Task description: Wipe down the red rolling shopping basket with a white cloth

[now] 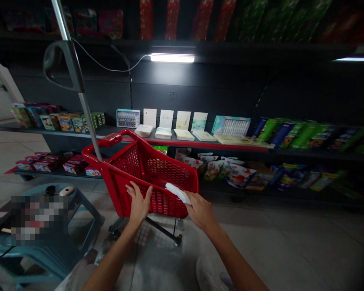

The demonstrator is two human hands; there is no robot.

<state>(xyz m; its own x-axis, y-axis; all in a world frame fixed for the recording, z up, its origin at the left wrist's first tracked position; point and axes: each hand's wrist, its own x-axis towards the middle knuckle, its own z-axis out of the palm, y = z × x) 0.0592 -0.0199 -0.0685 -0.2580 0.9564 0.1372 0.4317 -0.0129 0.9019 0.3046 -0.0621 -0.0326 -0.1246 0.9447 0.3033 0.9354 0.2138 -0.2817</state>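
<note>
A strip light is glowing above dark shelving, notebooks are standing in a row, snack bags are crowding the shelf below, and a teal stool is sitting nearby.

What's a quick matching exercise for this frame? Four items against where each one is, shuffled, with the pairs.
Items:
1. White cloth
2. Light tube
3. Snack bags
4. Teal plastic stool

Places:
A. Lower shelf, behind the red shopping cart
B. Pinched in the right hand
C. On the floor, left of the cart
D. On the dark back panel

Pairs: 1-B, 2-D, 3-A, 4-C
</note>
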